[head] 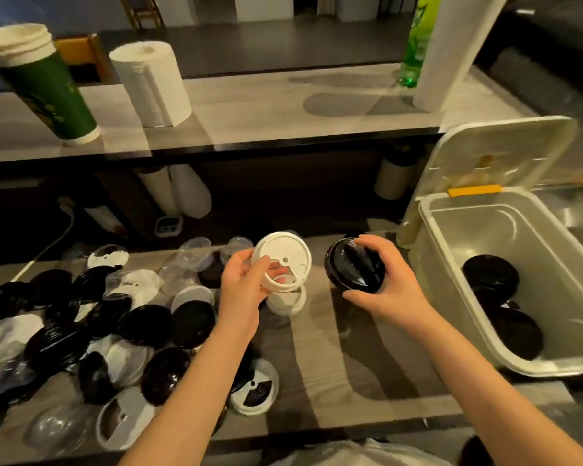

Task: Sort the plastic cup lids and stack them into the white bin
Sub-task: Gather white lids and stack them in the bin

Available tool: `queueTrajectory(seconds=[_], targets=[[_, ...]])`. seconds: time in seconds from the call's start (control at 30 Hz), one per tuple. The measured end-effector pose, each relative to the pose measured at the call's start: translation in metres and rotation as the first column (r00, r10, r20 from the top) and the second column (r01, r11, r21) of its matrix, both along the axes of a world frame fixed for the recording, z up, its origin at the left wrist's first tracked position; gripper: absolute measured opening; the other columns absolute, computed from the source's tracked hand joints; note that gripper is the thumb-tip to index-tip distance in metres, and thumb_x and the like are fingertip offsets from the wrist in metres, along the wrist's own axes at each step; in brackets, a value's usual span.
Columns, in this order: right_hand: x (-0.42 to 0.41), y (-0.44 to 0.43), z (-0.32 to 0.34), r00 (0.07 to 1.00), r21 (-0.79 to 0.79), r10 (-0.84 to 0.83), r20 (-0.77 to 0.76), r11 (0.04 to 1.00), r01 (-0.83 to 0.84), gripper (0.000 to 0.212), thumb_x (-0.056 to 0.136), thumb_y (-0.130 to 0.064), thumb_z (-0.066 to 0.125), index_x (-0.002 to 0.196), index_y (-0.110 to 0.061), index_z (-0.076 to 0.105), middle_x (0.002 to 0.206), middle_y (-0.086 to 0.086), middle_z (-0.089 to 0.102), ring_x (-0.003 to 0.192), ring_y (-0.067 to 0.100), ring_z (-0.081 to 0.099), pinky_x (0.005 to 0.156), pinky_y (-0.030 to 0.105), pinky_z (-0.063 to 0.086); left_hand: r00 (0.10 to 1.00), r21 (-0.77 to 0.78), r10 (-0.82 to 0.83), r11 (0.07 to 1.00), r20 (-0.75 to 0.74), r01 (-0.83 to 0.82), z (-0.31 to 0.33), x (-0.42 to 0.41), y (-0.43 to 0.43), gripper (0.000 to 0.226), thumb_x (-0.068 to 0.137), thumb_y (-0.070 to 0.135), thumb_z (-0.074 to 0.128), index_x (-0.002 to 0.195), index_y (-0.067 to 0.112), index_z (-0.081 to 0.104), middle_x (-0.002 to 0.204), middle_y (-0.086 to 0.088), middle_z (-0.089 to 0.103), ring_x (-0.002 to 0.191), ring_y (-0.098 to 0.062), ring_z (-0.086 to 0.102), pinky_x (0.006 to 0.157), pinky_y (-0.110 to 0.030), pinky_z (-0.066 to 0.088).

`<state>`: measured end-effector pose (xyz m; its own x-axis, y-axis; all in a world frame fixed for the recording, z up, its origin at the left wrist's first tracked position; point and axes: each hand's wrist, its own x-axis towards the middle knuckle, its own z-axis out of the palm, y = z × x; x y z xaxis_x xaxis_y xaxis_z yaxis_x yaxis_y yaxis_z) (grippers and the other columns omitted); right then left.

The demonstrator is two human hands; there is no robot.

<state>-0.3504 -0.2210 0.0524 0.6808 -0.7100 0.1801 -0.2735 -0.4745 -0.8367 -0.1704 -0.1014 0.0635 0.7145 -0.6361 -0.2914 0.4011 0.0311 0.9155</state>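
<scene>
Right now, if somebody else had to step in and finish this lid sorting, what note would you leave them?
Left hand: fingers curled round a white lid, held just above a short white stack on the table.
Right hand: grips what looks like a small stack of black lids, beside the white bin.
Done: a few loose black lids already lie in the bin.
Left: the mixed pile of black, white and clear lids on the table's left side needs sorting and stacking into the bin, along with what both hands hold.
</scene>
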Motion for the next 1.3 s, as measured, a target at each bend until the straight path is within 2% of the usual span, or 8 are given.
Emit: queueTrajectory(seconds=[0.2, 0.33, 0.5, 0.73, 1.03, 1.17, 1.23, 1.3], targets=[[-0.077, -0.05, 0.023, 0.983, -0.011, -0.165, 0.075, 0.986, 0.166, 0.059, 0.068, -0.032, 0.074, 0.116, -0.043, 0.043, 0.12, -0.024, 0.045, 0.113, -0.012, 0.044, 0.09, 0.003, 0.035, 0.994, -0.022, -0.107, 0.994, 0.033, 0.107, 0.01, -0.059, -0.058, 0.023, 0.093, 0.006, 0.052, 0.116, 0.005, 0.052, 0.095, -0.012, 0.068, 0.077, -0.021, 0.07, 0.068, -0.031, 0.056], [-0.129, -0.091, 0.017, 0.96, 0.065, -0.279, 0.019, 0.959, 0.277, 0.062, 0.072, -0.027, 0.079, 0.124, -0.033, 0.045, 0.122, -0.014, 0.047, 0.11, -0.012, 0.044, 0.093, 0.017, 0.037, 0.979, 0.031, -0.173, 0.985, 0.107, 0.171, 0.016, -0.096, -0.093, 0.022, 0.093, 0.01, 0.052, 0.115, 0.006, 0.053, 0.099, -0.012, 0.069, 0.077, -0.02, 0.072, 0.063, -0.029, 0.055], [-0.176, -0.145, 0.004, 0.917, 0.063, -0.333, -0.22, 0.933, 0.354, 0.066, 0.074, -0.02, 0.077, 0.13, -0.026, 0.043, 0.13, 0.0, 0.045, 0.118, 0.017, 0.047, 0.099, 0.034, 0.041, 0.956, 0.138, -0.209, 0.973, 0.204, 0.183, 0.011, -0.131, -0.127, 0.008, 0.093, 0.018, 0.053, 0.095, 0.021, 0.06, 0.092, 0.0, 0.07, 0.081, -0.012, 0.069, 0.08, -0.04, 0.053], [-0.179, -0.196, -0.029, 0.639, -0.103, -0.087, -0.765, 0.995, 0.013, 0.067, 0.071, -0.038, 0.076, 0.126, -0.023, 0.043, 0.129, -0.001, 0.043, 0.113, 0.02, 0.049, 0.088, 0.031, 0.044, 0.946, 0.168, -0.213, 0.97, 0.245, 0.175, 0.004, -0.165, -0.151, 0.012, 0.095, 0.02, 0.049, 0.09, 0.022, 0.059, 0.072, 0.012, 0.066, 0.062, 0.006, 0.063, 0.059, -0.019, 0.044], [-0.177, -0.201, -0.034, 0.487, -0.198, -0.084, -0.869, 0.962, -0.187, 0.059, 0.072, -0.054, 0.071, 0.116, -0.02, 0.048, 0.125, 0.001, 0.044, 0.115, 0.022, 0.045, 0.083, 0.031, 0.042, 0.924, 0.247, -0.206, 0.961, 0.321, 0.129, -0.004, -0.173, -0.163, 0.013, 0.094, 0.023, 0.049, 0.088, 0.021, 0.06, 0.086, 0.001, 0.066, 0.082, -0.014, 0.063, 0.064, -0.024, 0.046], [-0.169, -0.199, -0.01, 0.798, -0.237, -0.149, -0.584, 0.971, 0.008, 0.044, 0.09, -0.048, 0.053, 0.124, -0.021, 0.053, 0.128, -0.001, 0.05, 0.118, 0.018, 0.046, 0.091, 0.03, 0.04, 0.894, 0.286, -0.229, 0.951, 0.385, 0.12, -0.002, -0.174, -0.18, 0.011, 0.093, 0.026, 0.05, 0.089, 0.02, 0.059, 0.085, 0.002, 0.064, 0.082, -0.014, 0.061, 0.072, -0.032, 0.05], [-0.153, -0.196, 0.01, 0.953, 0.016, -0.129, -0.274, 0.99, 0.139, 0.038, 0.093, -0.038, 0.053, 0.125, -0.018, 0.055, 0.116, -0.001, 0.058, 0.106, 0.013, 0.053, 0.087, 0.025, 0.041, 0.855, 0.3, -0.261, 0.945, 0.448, 0.131, 0.003, -0.177, -0.19, 0.014, 0.092, 0.027, 0.051, 0.096, 0.016, 0.059, 0.085, 0.005, 0.066, 0.082, -0.012, 0.062, 0.077, -0.034, 0.05], [-0.139, -0.196, 0.025, 0.991, 0.251, -0.063, -0.12, 0.964, 0.091, 0.034, 0.092, -0.028, 0.057, 0.124, -0.016, 0.057, 0.103, 0.0, 0.063, 0.089, 0.006, 0.059, 0.075, 0.019, 0.046, 0.805, 0.306, -0.295, 0.94, 0.515, 0.149, 0.009, -0.18, -0.2, 0.014, 0.093, 0.027, 0.051, 0.098, 0.016, 0.057, 0.08, 0.009, 0.065, 0.078, -0.01, 0.061, 0.072, -0.03, 0.048]])
